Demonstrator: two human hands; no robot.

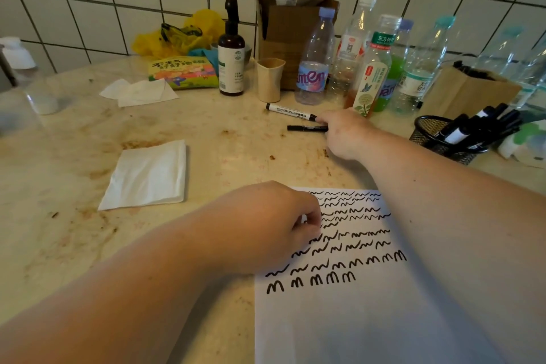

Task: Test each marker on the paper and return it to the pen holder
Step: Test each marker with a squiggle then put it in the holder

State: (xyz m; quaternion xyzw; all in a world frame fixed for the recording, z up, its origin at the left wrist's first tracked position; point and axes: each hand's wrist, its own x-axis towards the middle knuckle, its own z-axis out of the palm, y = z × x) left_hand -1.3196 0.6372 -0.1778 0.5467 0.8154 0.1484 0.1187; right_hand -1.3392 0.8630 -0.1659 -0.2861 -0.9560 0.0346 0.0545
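A white sheet of paper [339, 319] covered in rows of black squiggles lies at the near edge of the table. My left hand [266, 224] rests on its upper left corner with the fingers curled under; nothing shows in it. My right hand [344, 133] reaches forward to two markers lying on the table. Its fingertips close around the near end of the black marker [305, 128] and touch the cap end of the white-barrelled marker [289, 111] just behind. A black mesh pen holder [443, 139] with several markers stands to the right of that hand.
A folded white napkin [147, 177] lies left of the paper, with crumpled tissue [139, 91] further back. Bottles [314, 62], a brown pump bottle [231, 53], a beige cup [269, 80], cardboard boxes [291, 18] and a snack packet [183, 72] line the tiled wall.
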